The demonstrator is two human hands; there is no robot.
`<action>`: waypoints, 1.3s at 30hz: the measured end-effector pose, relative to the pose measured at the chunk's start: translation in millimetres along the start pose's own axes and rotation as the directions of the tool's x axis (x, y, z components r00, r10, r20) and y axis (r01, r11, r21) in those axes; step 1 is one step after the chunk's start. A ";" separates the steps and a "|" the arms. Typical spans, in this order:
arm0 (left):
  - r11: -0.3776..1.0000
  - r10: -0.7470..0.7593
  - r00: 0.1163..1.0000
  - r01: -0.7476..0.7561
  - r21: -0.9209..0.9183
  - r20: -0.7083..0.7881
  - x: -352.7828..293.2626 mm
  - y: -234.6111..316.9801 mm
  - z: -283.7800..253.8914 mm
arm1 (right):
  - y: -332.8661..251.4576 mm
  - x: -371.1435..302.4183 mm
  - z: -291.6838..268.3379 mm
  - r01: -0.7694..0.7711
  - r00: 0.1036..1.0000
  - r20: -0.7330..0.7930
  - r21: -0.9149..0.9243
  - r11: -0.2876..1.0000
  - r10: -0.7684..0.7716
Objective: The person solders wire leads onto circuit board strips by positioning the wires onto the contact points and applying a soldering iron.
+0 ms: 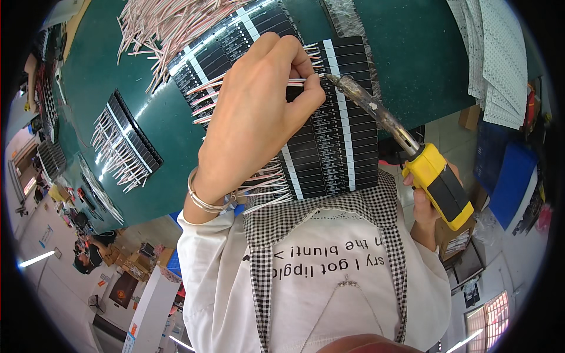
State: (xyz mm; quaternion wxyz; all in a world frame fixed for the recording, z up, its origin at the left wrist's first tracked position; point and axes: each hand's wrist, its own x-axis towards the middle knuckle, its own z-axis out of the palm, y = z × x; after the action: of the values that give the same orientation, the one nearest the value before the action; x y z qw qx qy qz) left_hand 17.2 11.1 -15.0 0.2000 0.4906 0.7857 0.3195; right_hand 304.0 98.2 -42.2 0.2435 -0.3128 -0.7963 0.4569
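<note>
My left hand (259, 97) reaches over a panel of black circuit boards (360, 132) with white stripes. Its thumb and forefinger pinch a thin red-and-white wire (297, 82) close to a row of solder pads. In my right hand (425, 207) is a soldering iron (442, 183) with a yellow and black handle. The iron's tip meets the panel right beside the pinched wire end; whether they touch is too small to tell. Several red-and-white wires (268, 191) stick out from the panel's left side, partly hidden under my left hand and wrist.
A large heap of loose wires (170, 26) lies at the back left of the green table (418, 56). Another black panel (235, 41) lies behind. At left sits a wired panel stack (134, 132). White perforated sheets (499, 56) are at the far right.
</note>
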 end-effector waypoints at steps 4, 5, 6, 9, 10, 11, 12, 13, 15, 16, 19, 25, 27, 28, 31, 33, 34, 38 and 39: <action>1.000 -0.003 1.000 0.003 0.002 -0.002 0.0 -1.2 0.4 | -1.9 -0.4 -4.0 -0.029 0.999 0.037 -0.225 0.974 0.039; 1.000 0.001 1.000 -0.001 -0.003 -0.003 0.1 -1.0 0.4 | 0.1 0.7 -4.2 0.038 0.998 0.059 -0.179 0.983 -0.028; 1.000 0.005 1.000 -0.005 -0.007 -0.004 0.1 -0.7 0.4 | 1.5 0.8 -4.1 0.105 0.992 0.077 -0.130 0.986 -0.096; 0.999 -0.007 1.000 0.006 -0.033 -0.013 0.4 0.5 0.6 | 2.7 -9.7 0.3 -0.046 0.997 -0.056 -0.038 0.998 0.043; 0.999 -0.008 1.000 0.007 -0.033 -0.013 0.2 0.7 0.7 | 3.5 -9.1 -0.6 -0.045 0.998 -0.055 -0.038 0.998 0.043; 0.999 -0.008 1.000 0.008 -0.033 -0.014 0.0 0.9 0.8 | 5.0 -7.9 -2.4 -0.025 0.998 -0.053 -0.013 1.000 0.024; 0.999 -0.009 1.000 0.009 -0.033 -0.016 -0.3 0.9 0.9 | 6.3 -7.1 -3.5 -0.004 0.999 -0.052 0.012 1.000 0.005; 0.999 -0.009 1.000 0.009 -0.033 -0.016 -0.1 0.9 0.7 | 7.3 -7.2 -3.6 -0.005 0.999 -0.052 0.012 1.000 0.005; 1.000 -0.006 1.000 0.006 -0.012 -0.006 0.4 0.7 0.5 | 9.5 -8.0 -3.0 0.000 0.998 -0.058 0.076 0.997 0.005; 1.000 -0.006 1.000 0.006 -0.012 -0.006 0.4 0.8 0.3 | 9.0 -7.0 -2.3 0.000 0.998 -0.058 0.076 0.997 0.005; 1.000 -0.019 1.000 0.019 -0.019 -0.003 0.1 1.0 0.6 | 8.0 -5.3 -0.3 -0.011 0.996 -0.083 0.124 0.992 0.022; 0.999 -0.026 0.997 0.022 -0.047 -0.076 -2.1 0.0 6.1 | 9.6 -4.5 -0.5 -0.031 0.998 -0.044 0.102 0.994 0.036; 0.999 -0.053 0.997 0.052 -0.014 -0.065 -1.7 1.1 6.1 | 11.1 -4.6 -0.3 -0.009 0.999 -0.034 0.103 0.995 0.013; 0.999 -0.053 0.997 0.052 -0.015 -0.065 -1.6 0.8 5.9 | 10.5 -4.2 0.1 -0.009 0.999 -0.034 0.102 0.995 0.013; 0.999 -0.042 0.997 0.041 -0.020 -0.065 -1.6 -0.3 5.2 | 10.5 -2.1 -0.7 -0.016 0.999 -0.037 0.114 0.993 0.020; 0.998 -0.053 0.997 0.051 -0.033 -0.064 -2.3 -0.3 4.4 | 14.9 -0.2 -5.4 0.098 0.987 0.127 -0.030 0.995 -0.094; 0.998 -0.051 0.997 0.049 -0.035 -0.062 -1.3 0.2 5.1 | 12.6 0.4 -4.2 0.096 0.988 0.126 -0.033 0.995 -0.091; 0.999 -0.050 0.996 0.050 -0.002 -0.072 -1.1 0.3 7.2 | 9.4 0.4 -0.9 -0.011 1.000 0.010 0.074 0.997 0.010; 0.999 -0.050 0.996 0.051 0.006 -0.078 -2.0 -0.1 7.3 | 10.7 -0.3 -1.0 -0.002 1.000 0.019 0.080 0.997 0.001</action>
State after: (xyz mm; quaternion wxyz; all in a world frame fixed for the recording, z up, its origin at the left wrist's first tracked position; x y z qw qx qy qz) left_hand 22.6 11.6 -20.4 0.1754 0.4584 0.8063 0.3302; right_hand 307.8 102.8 -51.2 0.2481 -0.2991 -0.7793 0.4916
